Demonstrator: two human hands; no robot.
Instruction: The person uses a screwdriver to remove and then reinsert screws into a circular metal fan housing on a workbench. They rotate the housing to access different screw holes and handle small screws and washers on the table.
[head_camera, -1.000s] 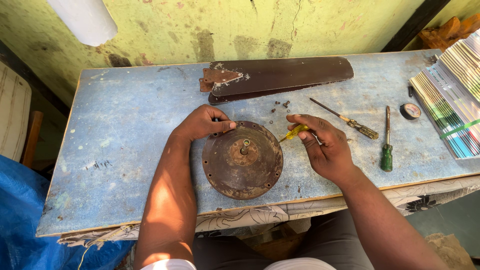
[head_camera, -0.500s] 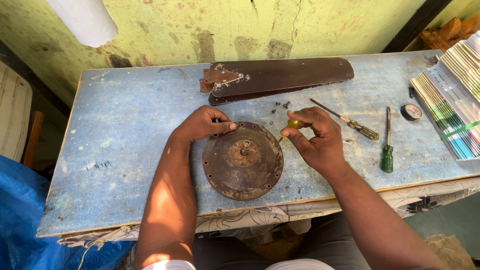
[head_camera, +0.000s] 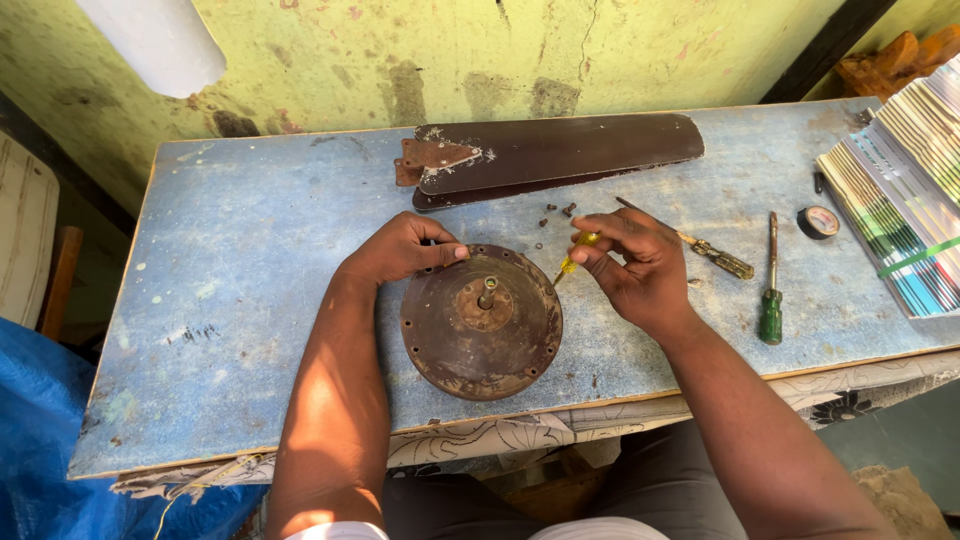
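Nearest the camera, low centre of the frame, sits the round rusty-brown metal motor housing (head_camera: 481, 322) with its short shaft sticking up, flat on the scuffed blue-painted bench (head_camera: 230, 330). What's changed in the last second: the right hand (head_camera: 640, 268) had its small yellow-handled screwdriver (head_camera: 572, 260) pulled back and mostly hidden in the fist, and now the tip is angled back down toward the disc's upper right rim, so I'd guess it's lining up on a rim screw again. Its fingers are pinched tight round the yellow handle. The left hand (head_camera: 400, 250) hasn't budged, fingers curled together and pressing on the disc's top edge to steady it. Right of that, two spare drivers lie on the bench: one green-handled screwdriver (head_camera: 770, 290) and one brass-handled screwdriver (head_camera: 700, 245). Just above the disc is a scatter of small dark screws (head_camera: 556, 213), six or so, too tiny to count for sure. Further right, one roll of black tape (head_camera: 822, 221) and one stack of striped colour-sample cards (head_camera: 905, 190). Farthest back, a pile of dark brown fan blades (head_camera: 560, 152), at least two.
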